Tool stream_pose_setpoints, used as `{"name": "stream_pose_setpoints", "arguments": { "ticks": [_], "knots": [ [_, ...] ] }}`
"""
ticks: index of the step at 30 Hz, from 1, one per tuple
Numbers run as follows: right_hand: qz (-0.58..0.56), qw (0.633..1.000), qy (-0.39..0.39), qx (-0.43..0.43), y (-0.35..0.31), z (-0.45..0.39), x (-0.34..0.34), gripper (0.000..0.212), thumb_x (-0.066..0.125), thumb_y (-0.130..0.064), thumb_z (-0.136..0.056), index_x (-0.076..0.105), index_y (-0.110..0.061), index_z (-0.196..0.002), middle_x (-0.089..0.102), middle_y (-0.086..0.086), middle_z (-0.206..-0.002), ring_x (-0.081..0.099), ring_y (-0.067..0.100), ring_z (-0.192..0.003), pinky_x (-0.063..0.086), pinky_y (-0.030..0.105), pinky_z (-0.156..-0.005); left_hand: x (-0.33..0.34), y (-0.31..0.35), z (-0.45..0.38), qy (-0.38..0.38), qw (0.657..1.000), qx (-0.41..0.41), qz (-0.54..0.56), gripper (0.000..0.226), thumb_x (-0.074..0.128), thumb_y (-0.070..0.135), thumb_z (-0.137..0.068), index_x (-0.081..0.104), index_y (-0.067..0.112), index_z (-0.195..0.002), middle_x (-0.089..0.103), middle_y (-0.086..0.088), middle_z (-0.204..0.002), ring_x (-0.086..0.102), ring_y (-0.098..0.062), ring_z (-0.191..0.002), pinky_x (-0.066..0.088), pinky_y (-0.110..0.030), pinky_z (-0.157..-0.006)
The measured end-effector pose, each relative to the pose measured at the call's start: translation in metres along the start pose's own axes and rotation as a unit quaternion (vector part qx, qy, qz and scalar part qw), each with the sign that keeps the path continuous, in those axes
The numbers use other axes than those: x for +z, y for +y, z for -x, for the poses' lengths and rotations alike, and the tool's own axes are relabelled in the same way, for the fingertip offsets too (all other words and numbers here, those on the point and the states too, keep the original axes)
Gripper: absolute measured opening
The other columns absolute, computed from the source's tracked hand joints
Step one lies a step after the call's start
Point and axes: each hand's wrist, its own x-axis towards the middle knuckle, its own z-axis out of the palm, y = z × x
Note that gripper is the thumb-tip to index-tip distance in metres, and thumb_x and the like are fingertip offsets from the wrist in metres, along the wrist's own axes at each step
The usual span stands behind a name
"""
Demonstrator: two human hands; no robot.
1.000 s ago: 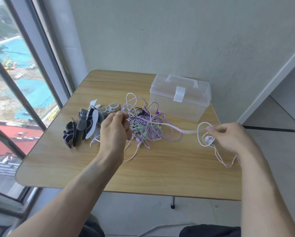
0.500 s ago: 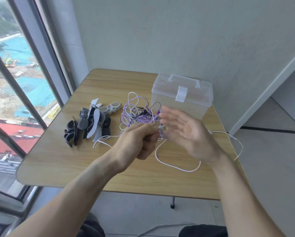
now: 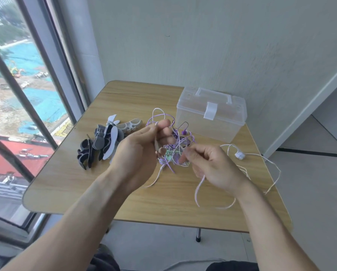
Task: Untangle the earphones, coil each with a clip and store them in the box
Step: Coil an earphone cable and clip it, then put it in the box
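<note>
One tangle of earphones (image 3: 175,147) sits mid-desk (image 3: 85,184), purple, white, green and black cords too knotted for me to count. One clear box (image 3: 210,116) stands closed behind it, long side running left to right. A heap of clips (image 3: 103,141) lies to the left. A white cord (image 3: 261,159) trails right toward the desk edge. My left hand (image 3: 138,153) pinches cords above the tangle; my right hand (image 3: 212,165) curls round a white strand.
</note>
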Motion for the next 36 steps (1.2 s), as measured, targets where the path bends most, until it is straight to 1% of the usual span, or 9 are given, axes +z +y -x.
{"name": "stream_pose_setpoints", "arguments": {
  "ticks": [5,10,15,19,22,26,30,32,36],
  "knots": [
    [0.063,0.988,-0.121,0.071,-0.005,0.004,0.006,0.035,0.052,-0.037,-0.102,0.070,-0.011,-0.087,0.033,-0.008,-0.047,0.031,0.013,-0.044,0.028,0.025,-0.048,0.007,-0.011,0.002,-0.006,0.999,0.013,-0.033,0.025,0.051,0.009,-0.094,0.065,0.004,-0.114,0.074,0.000,-0.098,0.067,-0.012,-0.080,0.048,-0.023,-0.077],
    [0.103,0.983,-0.121,0.096,-0.007,0.007,0.013,0.036,0.050,-0.039,-0.104,0.069,-0.011,-0.091,0.048,0.005,-0.043,0.044,0.017,-0.037,0.039,0.026,-0.049,0.012,-0.015,0.003,0.001,1.000,0.022,-0.005,0.032,0.058,0.013,-0.082,0.066,0.000,-0.111,0.075,-0.009,-0.102,0.073,-0.019,-0.090,0.056,-0.022,-0.079],
    [0.095,0.978,-0.126,0.136,-0.004,0.008,0.015,0.036,0.051,-0.037,-0.104,0.070,-0.009,-0.093,0.030,-0.004,-0.048,0.029,0.015,-0.040,0.022,0.020,-0.040,0.010,-0.019,0.001,0.009,0.999,0.000,-0.037,0.021,0.049,0.007,-0.098,0.064,0.003,-0.112,0.075,-0.003,-0.094,0.071,-0.015,-0.080,0.052,-0.026,-0.085],
    [0.117,0.981,-0.088,0.129,-0.004,0.008,0.006,0.034,0.052,-0.035,-0.103,0.072,-0.012,-0.091,0.030,-0.011,-0.046,0.028,0.014,-0.043,0.024,0.021,-0.041,0.005,-0.017,0.000,0.037,0.994,0.014,-0.101,0.023,0.042,0.003,-0.103,0.065,0.007,-0.108,0.069,0.003,-0.082,0.061,-0.012,-0.065,0.041,-0.032,-0.077],
    [0.098,0.983,-0.075,0.133,-0.005,0.009,-0.001,0.032,0.053,-0.034,-0.103,0.073,-0.012,-0.090,0.028,-0.009,-0.049,0.026,0.013,-0.043,0.023,0.020,-0.041,0.005,-0.015,0.000,0.032,0.996,0.013,-0.077,0.027,0.040,-0.003,-0.102,0.063,0.005,-0.115,0.074,0.000,-0.095,0.068,-0.014,-0.078,0.041,-0.025,-0.071],
    [0.121,0.977,-0.138,0.110,-0.010,0.010,0.007,0.032,0.053,-0.034,-0.103,0.074,-0.012,-0.091,0.030,-0.010,-0.049,0.027,0.013,-0.043,0.025,0.020,-0.043,0.010,-0.020,0.003,0.051,0.987,0.050,-0.141,0.029,0.047,-0.009,-0.098,0.064,0.004,-0.116,0.077,-0.006,-0.105,0.073,-0.017,-0.091,0.044,-0.015,-0.058],
    [0.095,0.977,-0.167,0.094,-0.013,0.013,0.011,0.029,0.054,-0.029,-0.104,0.074,-0.011,-0.094,0.031,-0.013,-0.049,0.026,0.010,-0.043,0.024,0.018,-0.044,0.009,-0.029,0.004,0.072,0.906,0.118,-0.400,0.032,0.046,-0.008,-0.091,0.070,0.009,-0.104,0.077,0.009,-0.086,0.074,-0.015,-0.074,0.055,-0.020,-0.063],
    [0.061,0.978,-0.172,0.098,-0.015,0.015,0.003,0.026,0.056,-0.025,-0.102,0.074,-0.009,-0.093,0.035,-0.014,-0.050,0.024,0.010,-0.045,0.022,0.019,-0.044,0.009,-0.031,0.007,0.013,0.869,0.125,-0.478,0.028,0.045,-0.008,-0.087,0.067,0.008,-0.095,0.071,0.012,-0.075,0.066,-0.016,-0.056,0.050,-0.019,-0.054],
    [-0.049,0.985,-0.125,0.108,-0.014,0.019,-0.028,0.021,0.068,-0.026,-0.092,0.074,-0.009,-0.082,0.022,-0.002,-0.051,0.020,0.012,-0.041,0.018,0.020,-0.040,0.008,-0.030,0.009,-0.108,0.801,0.125,-0.576,0.026,0.042,0.003,-0.083,0.055,0.023,-0.074,0.060,0.012,-0.064,0.054,0.001,-0.059,0.035,-0.010,-0.057]
  ]
}}
